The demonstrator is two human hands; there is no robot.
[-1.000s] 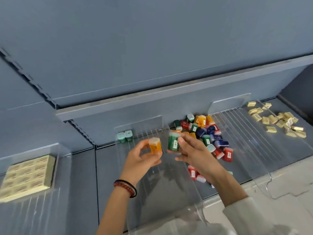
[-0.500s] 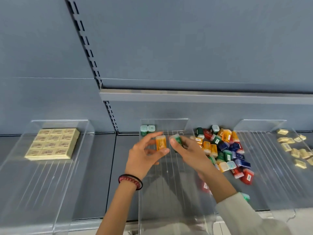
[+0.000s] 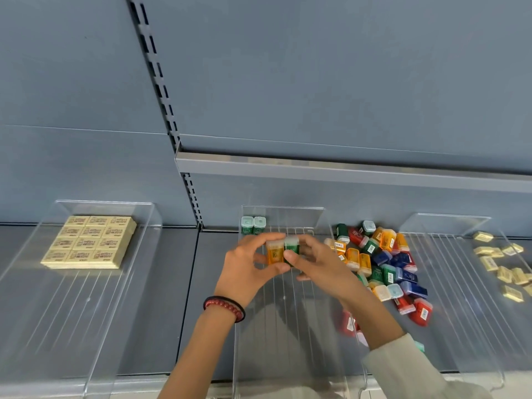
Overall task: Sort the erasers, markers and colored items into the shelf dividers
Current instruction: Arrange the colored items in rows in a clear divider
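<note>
Left grip pinching an orange case between thumb and fingers; right grip pinching a green case in the same way; the two cases side by side and touching, pale caps pointing away from the person; print on the orange face blurred, not legible; both cases held over the rear half of the middle divider, a clear tray whose ribbed floor shows from beneath the grips to the front lip; two capped green cases standing in its back left corner, just beyond the left grip; beaded bracelet on the left wrist; pale sleeve on the right forearm, which crosses the divider's right wall; pile of colored cases (red, orange, green, blue) on the grey shelf just right of that wall, several with white barcode labels, text too small to read; right divider beyond the pile, loose yellow erasers scattered at its far side; left divider well apart, holding a block of yellow erasers three across and four deep, wrappers printed but unreadable
</note>
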